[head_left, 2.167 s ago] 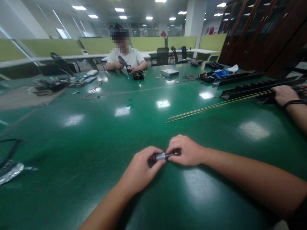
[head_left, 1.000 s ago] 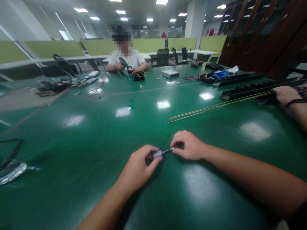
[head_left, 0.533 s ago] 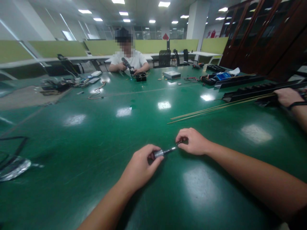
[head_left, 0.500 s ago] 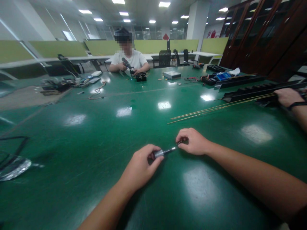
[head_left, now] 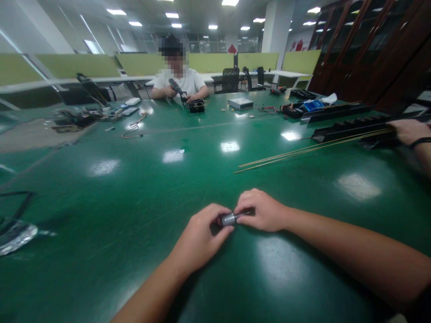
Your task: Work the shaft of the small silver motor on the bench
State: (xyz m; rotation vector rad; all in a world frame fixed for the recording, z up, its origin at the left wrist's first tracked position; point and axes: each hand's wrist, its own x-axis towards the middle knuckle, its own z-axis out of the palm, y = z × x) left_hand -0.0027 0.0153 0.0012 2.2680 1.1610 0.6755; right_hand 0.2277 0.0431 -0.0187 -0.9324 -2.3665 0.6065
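Low over the green table (head_left: 141, 251), my left hand (head_left: 202, 233) is closed around a small silver metal cylinder (head_left: 228, 219), thumb on the near side and fingers on the far side. A thin shaft (head_left: 247, 212) comes out of the cylinder's right end. The fingertips of my right hand (head_left: 261, 209) are pinched round this shaft, close against the cylinder. Whether a further small part sits between those fingertips is hidden. Both hands nearly touch.
Thin brass-coloured rods (head_left: 296, 152) lie beyond my right hand, beside black metal profiles (head_left: 346, 128) and another person's hand (head_left: 409, 131). Across the table a person (head_left: 180, 83) holds a tool over a black box (head_left: 196, 106). Electronic parts (head_left: 81, 117) lie far left.
My right hand has moved left along the shaft, from its tip up to the cylinder, and a small dark part once seen in its fingers is now hidden. The left hand keeps its hold.
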